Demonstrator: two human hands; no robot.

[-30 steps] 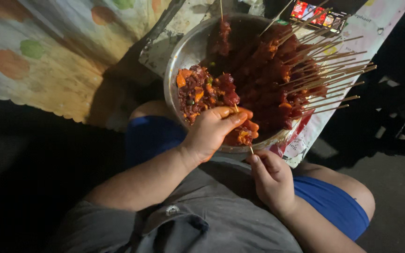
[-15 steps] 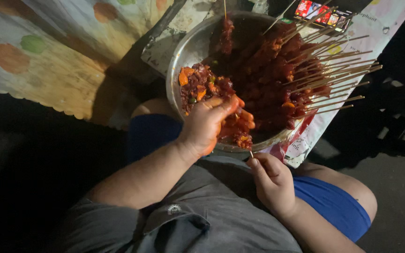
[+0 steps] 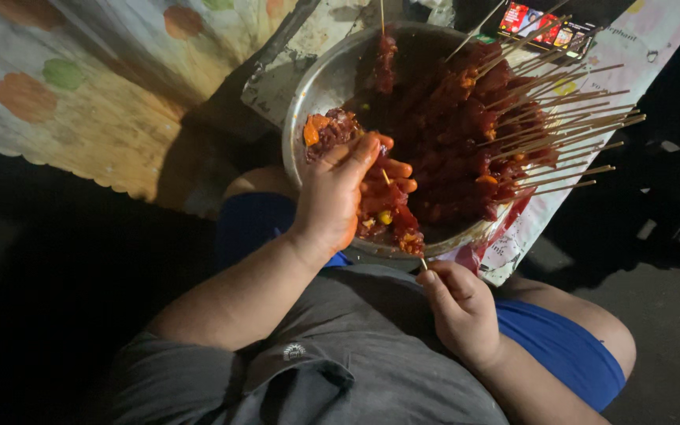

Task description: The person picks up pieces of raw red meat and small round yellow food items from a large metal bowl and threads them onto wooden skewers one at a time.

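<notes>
Skewer (image 3: 403, 220) pinched at its base by right hand (image 3: 460, 311), left hand (image 3: 338, 197) closed around its meat, over metal bowl (image 3: 308, 94)

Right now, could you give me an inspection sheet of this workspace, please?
Surface: patterned table covering, stained near the bowl.
Job's things: metal bowl of red marinated meat; skewer being loaded; finished skewers piled with sticks pointing right.
Clutter: small colourful packet beyond the bowl.
Hands: left hand presses meat pieces onto the skewer; right hand pinches its stick end.
Cables: nothing seen.
Surroundings: dark ground; person seated, grey shirt, blue shorts.
</notes>
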